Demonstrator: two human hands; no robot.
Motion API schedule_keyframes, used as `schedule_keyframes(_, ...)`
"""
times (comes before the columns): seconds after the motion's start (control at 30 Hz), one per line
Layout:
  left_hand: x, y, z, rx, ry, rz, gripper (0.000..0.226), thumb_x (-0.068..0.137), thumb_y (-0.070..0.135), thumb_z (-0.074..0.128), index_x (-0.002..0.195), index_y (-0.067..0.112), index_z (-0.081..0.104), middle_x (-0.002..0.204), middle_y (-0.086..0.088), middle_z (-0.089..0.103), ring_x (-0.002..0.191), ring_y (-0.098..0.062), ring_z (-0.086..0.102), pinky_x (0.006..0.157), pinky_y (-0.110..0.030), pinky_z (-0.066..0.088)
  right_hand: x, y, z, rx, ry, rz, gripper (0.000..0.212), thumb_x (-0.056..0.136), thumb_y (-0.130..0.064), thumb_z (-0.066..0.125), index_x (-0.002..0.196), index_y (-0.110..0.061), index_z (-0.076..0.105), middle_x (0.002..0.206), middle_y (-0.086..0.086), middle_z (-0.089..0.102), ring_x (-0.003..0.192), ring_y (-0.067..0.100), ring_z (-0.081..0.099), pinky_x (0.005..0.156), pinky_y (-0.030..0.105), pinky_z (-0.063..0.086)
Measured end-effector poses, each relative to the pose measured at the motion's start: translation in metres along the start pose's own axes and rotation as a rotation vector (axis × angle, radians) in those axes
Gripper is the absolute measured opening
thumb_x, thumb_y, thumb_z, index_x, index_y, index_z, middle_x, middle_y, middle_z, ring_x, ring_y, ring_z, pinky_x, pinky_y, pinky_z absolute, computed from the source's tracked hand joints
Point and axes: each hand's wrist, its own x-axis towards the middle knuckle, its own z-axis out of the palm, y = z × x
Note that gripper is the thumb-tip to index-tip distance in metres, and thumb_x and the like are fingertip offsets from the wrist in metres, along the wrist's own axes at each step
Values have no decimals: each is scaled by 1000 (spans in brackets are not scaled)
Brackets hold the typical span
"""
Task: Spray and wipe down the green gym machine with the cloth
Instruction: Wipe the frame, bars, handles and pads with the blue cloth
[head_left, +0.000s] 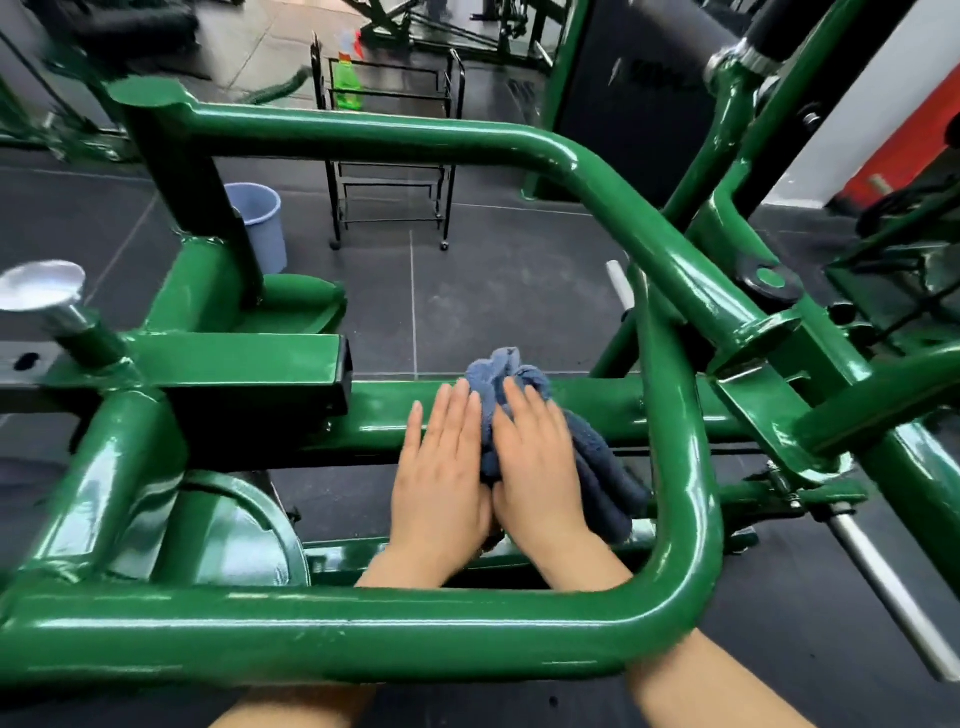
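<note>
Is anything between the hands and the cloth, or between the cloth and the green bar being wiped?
Nothing visible. The left hand and right hand press flat on the blue cloth, which lies directly on the green bar.

You are looking down at a dark tiled floor (519, 291) with pale grout lines. A light blue bucket (262, 221) stands on it, near a black wheeled wire rack (392, 171). To your right rises a white wall (852, 130) with a red panel (914, 130).
</note>
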Motion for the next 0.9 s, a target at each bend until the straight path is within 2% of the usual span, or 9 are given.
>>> schedule_keyframes(0.13,9,-4,-8,-74,21,47,83,65,19,35,145,-1,27,151,-14,36,142,-25,29,114,-51,14,1,19,-3,82,-48,-172,68,63,-5,51,131,-1,51,144,21,44,131,36,45,113,45,32)
schedule_keyframes(0.23,22,1,-12,-86,4,108,78,60,20,42,136,0,46,136,-10,56,132,-28,47,112,-53,15,-5,32,-7,60,-56,-15,96,50,-2,69,140,-7,36,150,24,32,134,37,40,114,42,27)
schedule_keyframes(0.37,12,-10,-15,-99,-15,90,68,66,22,39,128,-1,58,130,-10,61,127,-28,53,113,-53,14,-2,-1,4,57,69,140,81,46,0,76,124,-2,56,134,24,53,125,34,47,112,40,19)
schedule_keyframes(0.47,-10,-36,-22,-87,50,-10,63,69,19,40,125,-1,60,129,-11,62,125,-27,55,114,-49,18,3,-36,13,90,119,44,61,59,-7,67,120,-4,61,131,21,57,124,28,42,112,41,22)
schedule_keyframes(0.57,-20,-47,-31,-69,93,-220,58,73,14,36,121,-2,63,124,-13,64,120,-28,59,105,-39,27,11,-69,22,151,127,-17,42,79,-19,50,117,-7,64,127,17,61,119,27,50,109,41,28)
schedule_keyframes(0.67,-16,-33,-30,-50,61,-341,54,77,13,37,122,-2,62,124,-13,64,120,-27,59,105,-38,29,12,-57,22,161,146,-125,42,79,-18,50,116,-7,66,125,18,62,116,28,54,108,39,29)
schedule_keyframes(0.73,-15,-24,-29,-39,24,-315,57,75,13,37,125,-2,60,128,-14,62,123,-28,56,106,-40,28,9,-37,15,92,117,-169,51,70,-19,51,118,-7,65,125,18,62,117,30,57,108,40,29)
schedule_keyframes(0.8,-17,-23,-28,5,-22,-226,61,76,15,35,132,-2,54,137,-14,55,129,-29,51,108,-43,26,11,-33,7,3,52,-56,59,65,-25,46,118,-7,64,125,20,61,117,32,58,108,45,28)
schedule_keyframes(0.9,-20,-33,-28,86,-45,-198,59,82,17,33,135,-2,51,141,-14,51,130,-27,50,107,-44,26,20,-56,10,-31,10,121,53,74,-27,40,115,-5,67,124,22,61,115,34,60,103,46,27)
